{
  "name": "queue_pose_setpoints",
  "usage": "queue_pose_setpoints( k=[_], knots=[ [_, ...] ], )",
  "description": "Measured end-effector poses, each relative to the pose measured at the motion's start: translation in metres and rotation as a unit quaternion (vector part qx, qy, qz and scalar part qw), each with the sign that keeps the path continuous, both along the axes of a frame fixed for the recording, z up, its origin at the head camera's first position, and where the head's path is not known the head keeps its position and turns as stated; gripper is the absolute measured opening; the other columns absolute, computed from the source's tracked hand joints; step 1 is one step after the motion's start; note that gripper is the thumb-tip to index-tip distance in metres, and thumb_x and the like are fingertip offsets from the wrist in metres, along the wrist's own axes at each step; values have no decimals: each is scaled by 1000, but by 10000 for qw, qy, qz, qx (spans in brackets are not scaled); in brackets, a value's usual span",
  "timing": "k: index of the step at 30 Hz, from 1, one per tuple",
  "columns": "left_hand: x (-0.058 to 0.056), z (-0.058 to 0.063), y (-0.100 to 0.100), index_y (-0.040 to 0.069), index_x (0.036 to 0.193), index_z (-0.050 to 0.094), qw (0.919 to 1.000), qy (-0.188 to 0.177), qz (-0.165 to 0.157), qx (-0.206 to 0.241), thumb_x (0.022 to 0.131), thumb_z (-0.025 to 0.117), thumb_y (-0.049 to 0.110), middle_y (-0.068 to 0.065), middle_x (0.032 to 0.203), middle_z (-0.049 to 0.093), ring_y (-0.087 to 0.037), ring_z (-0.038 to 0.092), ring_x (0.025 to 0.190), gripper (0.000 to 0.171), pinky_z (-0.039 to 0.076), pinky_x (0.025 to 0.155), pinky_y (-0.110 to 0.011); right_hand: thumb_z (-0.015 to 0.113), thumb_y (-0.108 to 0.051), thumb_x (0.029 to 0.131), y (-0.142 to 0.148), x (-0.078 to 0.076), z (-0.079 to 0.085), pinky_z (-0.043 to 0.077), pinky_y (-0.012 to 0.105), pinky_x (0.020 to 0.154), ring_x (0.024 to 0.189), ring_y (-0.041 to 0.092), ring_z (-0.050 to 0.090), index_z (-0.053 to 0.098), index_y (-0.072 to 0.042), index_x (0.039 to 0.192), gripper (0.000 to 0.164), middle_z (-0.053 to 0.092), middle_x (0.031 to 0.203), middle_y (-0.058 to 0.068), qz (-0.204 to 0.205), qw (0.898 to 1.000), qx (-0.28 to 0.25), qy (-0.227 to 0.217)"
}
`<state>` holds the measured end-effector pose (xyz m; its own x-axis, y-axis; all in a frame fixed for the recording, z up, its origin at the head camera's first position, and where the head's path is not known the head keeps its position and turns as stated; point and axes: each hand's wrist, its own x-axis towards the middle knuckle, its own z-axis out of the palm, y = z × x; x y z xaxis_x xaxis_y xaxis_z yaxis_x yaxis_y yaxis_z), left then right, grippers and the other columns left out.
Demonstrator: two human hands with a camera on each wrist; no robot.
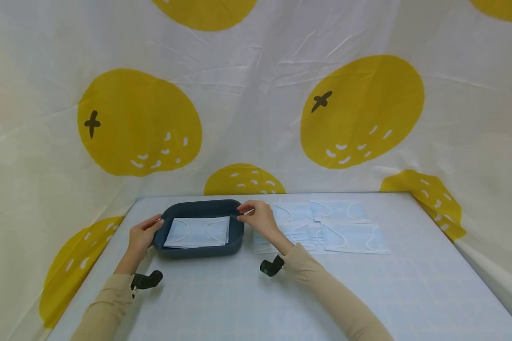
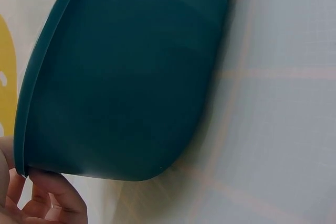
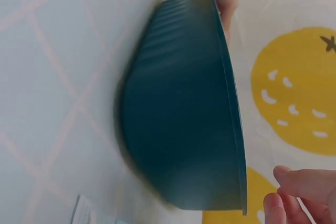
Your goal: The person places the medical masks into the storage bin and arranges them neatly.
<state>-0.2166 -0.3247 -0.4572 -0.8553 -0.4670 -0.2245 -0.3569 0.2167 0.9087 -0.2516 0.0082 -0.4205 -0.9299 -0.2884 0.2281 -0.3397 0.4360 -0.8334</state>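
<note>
A dark teal plastic basin (image 1: 196, 253) stands at the left of the table, with light blue face masks (image 1: 196, 232) stacked in it. My left hand (image 1: 142, 234) pinches its left end, thumb and fingers either side of the rim (image 2: 31, 87). Over the basin's right end, my right hand (image 1: 258, 218) is loosely bent with nothing in its fingers. In the right wrist view those fingers (image 3: 304, 184) are apart from the basin wall (image 3: 178, 103). Just right of that hand lie more face masks (image 1: 354, 237), flat on the table and overlapping, with white ear loops showing.
The pale blue checked tablecloth (image 1: 324, 293) covers the table. Behind it hangs a white curtain (image 1: 251, 118) printed with big yellow fruits. A small black camera is strapped to each wrist, such as the right wrist camera (image 1: 271, 266).
</note>
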Motion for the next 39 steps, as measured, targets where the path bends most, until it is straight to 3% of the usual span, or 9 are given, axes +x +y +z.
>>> queue_pose_setpoints(
  k=[6, 15, 22, 27, 32, 39],
  knots=[
    [0, 2, 2, 13, 141, 50, 10000, 31, -37, 39, 94, 61, 34, -15, 145, 48, 8, 52, 81, 53, 49, 64, -9, 75, -8, 81, 19, 5, -4, 55, 25, 68, 79, 20, 67, 73, -8, 101, 20, 73, 97, 8, -154, 9999, 31, -70],
    [1, 3, 0, 13, 140, 50, 10000, 43, 2, -72, 93, 61, 34, -14, 144, 49, 5, 54, 85, 52, 51, 68, -12, 78, -7, 79, 47, 11, -6, 54, 25, 66, 76, 18, 66, 74, -8, 100, 21, 74, 94, 6, -305, 9995, 35, -27],
    [0, 3, 0, 13, 140, 50, 10000, -4, -27, -70, 93, 61, 37, -15, 145, 48, 7, 50, 81, 54, 48, 63, -9, 77, -5, 77, 65, 16, -9, 53, 25, 65, 76, 20, 66, 73, -6, 99, 22, 74, 93, 10, -390, 9992, -22, 7],
    [-1, 2, 1, 13, 139, 51, 10000, -4, 18, -42, 92, 62, 36, -14, 142, 50, 10, 51, 75, 54, 50, 63, -11, 78, -11, 78, 79, 16, -11, 52, 25, 64, 74, 20, 66, 73, -4, 102, 25, 74, 94, 11, -493, 9986, 12, -178],
    [0, 0, 3, 13, 139, 51, 9999, -41, 7, -92, 92, 62, 37, -14, 141, 51, 7, 54, 79, 54, 51, 66, -13, 80, -18, 78, 94, 16, -14, 51, 24, 64, 73, 16, 65, 73, -7, 104, 28, 74, 95, 8, -595, 9971, 212, -424],
    [0, 0, 2, 13, 140, 51, 10000, -25, 38, 0, 92, 62, 38, -14, 142, 50, 10, 52, 76, 55, 50, 64, -11, 78, -20, 80, 118, 15, -14, 51, 27, 68, 78, 18, 65, 70, -5, 110, 34, 73, 102, 12, -401, 9962, 299, -718]
  ],
)
